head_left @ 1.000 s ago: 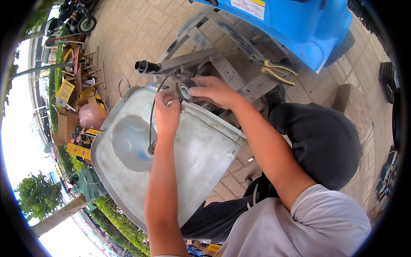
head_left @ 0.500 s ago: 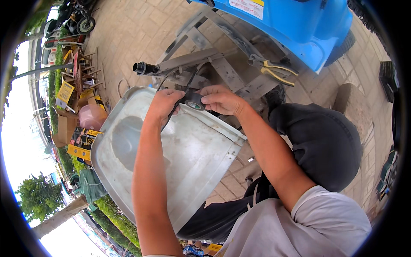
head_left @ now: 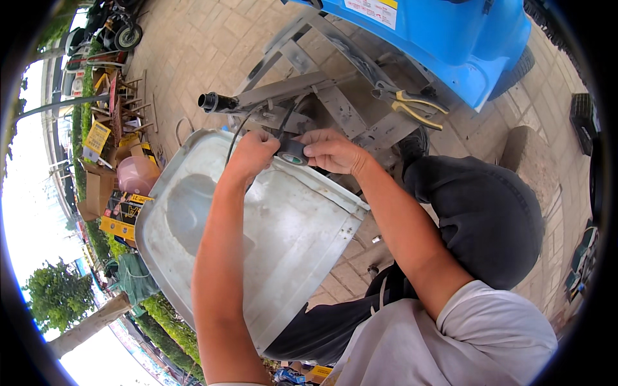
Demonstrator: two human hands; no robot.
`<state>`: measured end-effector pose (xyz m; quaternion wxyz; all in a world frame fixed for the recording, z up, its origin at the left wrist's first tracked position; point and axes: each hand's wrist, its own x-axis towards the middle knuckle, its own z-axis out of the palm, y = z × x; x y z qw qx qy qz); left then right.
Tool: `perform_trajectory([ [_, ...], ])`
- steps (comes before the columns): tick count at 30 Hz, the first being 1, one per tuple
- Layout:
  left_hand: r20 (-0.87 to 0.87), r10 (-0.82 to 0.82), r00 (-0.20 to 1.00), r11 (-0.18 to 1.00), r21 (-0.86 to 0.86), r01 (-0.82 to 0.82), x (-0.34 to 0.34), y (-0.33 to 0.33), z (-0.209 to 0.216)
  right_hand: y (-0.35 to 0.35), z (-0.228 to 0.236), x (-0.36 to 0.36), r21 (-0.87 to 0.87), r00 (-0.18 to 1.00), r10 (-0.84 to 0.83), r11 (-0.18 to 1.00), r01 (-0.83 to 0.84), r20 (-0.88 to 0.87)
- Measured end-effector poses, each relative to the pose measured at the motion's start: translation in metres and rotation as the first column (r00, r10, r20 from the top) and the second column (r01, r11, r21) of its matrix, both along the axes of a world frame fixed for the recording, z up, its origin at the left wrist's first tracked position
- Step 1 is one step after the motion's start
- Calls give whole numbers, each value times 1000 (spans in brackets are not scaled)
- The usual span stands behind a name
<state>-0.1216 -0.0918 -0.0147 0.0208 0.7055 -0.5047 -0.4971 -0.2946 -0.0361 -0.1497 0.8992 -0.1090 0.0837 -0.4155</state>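
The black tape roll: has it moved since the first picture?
Yes: the black tape roll has shifted slightly right and down in the view, farther from the black tube end.

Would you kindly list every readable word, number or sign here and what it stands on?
White rectangular label on the blue plastic body: too small to read.
Round black tape roll in the right hand: any centre print too small.
Black and yellow cardboard box: large lettering, not copied here.
Yellow and white rectangular package: print too blurred.
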Motion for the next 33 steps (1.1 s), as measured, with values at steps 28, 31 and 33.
perform_trajectory([
  [28, 357, -443, 822, 794, -269, 545, 0, 9, 14, -4, 7, -2, -18, 999, -32, 999, 32, -43],
  [31, 398, -436, 807, 712, -395, 580, 5, 10, 3, -5, 3, -1, -15, 998, -28, 1000, 27, -55],
  [33, 393, -427, 814, 691, -439, 574, 4, 13, 1, -7, 5, -3, -4, 999, 15, 1000, -15, -47],
])
